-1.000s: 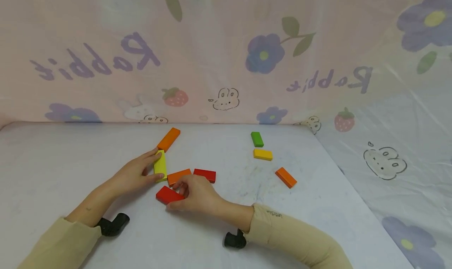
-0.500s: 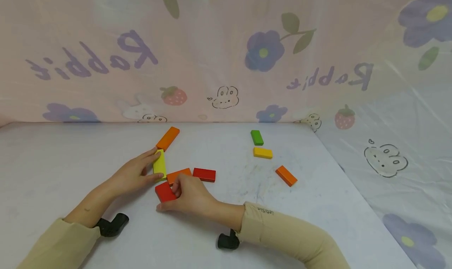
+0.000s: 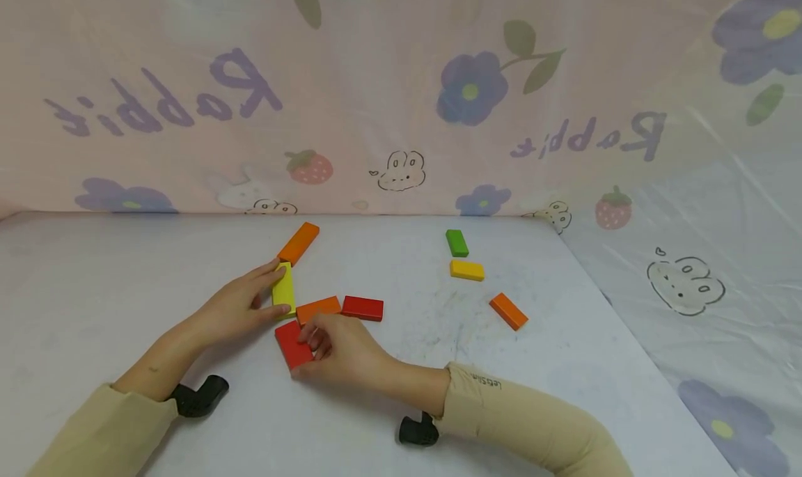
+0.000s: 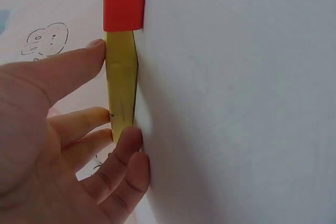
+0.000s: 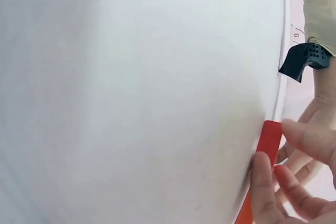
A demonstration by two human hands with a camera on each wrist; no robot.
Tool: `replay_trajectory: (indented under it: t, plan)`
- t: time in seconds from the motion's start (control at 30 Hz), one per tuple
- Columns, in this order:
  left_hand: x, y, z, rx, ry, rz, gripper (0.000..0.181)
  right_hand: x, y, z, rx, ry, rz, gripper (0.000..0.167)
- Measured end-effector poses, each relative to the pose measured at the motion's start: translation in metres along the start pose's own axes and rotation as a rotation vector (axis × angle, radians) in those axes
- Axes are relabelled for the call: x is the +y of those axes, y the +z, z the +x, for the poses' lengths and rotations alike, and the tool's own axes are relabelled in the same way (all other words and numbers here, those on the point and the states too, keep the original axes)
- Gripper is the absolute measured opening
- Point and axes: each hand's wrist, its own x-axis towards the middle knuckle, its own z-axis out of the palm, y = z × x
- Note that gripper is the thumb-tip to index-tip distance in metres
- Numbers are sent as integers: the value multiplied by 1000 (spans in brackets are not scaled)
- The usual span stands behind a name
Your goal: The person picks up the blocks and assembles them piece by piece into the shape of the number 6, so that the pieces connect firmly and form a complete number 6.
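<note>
A yellow block (image 3: 284, 290) lies flat on the white table, and the left hand (image 3: 234, 306) holds it at its ends between thumb and fingers. The left wrist view shows the left thumb near one end of the yellow block (image 4: 122, 85) and fingertips at the other. Just nearer the person lies a red block (image 3: 292, 345), pinched by the right hand (image 3: 344, 348). In the right wrist view that red block (image 5: 270, 139) sits between thumb and fingers. An orange block (image 3: 318, 310) lies beside the right fingers, partly covered, and a darker red block (image 3: 363, 308) follows at its right.
Behind the yellow block lies an orange block (image 3: 299, 243). Farther right lie a green block (image 3: 457, 243), an amber block (image 3: 466, 270) and another orange block (image 3: 508, 311). A printed cloth (image 3: 401, 101) hangs behind the white table (image 3: 539, 407).
The right hand has turned the near red block from slanting rightward to more upright, close to the yellow block's near end, then shifted slightly right. The left hand stays on the yellow block.
</note>
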Motion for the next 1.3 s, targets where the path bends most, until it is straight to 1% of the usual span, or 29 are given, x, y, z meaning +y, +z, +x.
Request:
replay_trajectory:
  t: [0.23,0.33,0.53,0.83,1.0,1.13,1.3]
  plan:
    - [1,-1,0,-6,-5,-9,72,0,2,3,33,-79,-50,28]
    - [1,-1,0,-4,-4,-13,71,-1,1,4,37,-93,-63,29]
    - [1,-1,1,-1,12,-24,70,-2,0,5,38,-95,-42,30]
    - [1,-4,0,-17,1,-19,70,0,0,9,45,-92,-19,30]
    - [0,-3,0,-14,22,-28,64,1,0,10,41,-85,2,31]
    - [-2,-3,0,-7,40,-42,58,2,-1,10,28,-75,23,31]
    - [-3,-3,0,-11,41,-42,58,4,-6,7,5,-60,34,34]
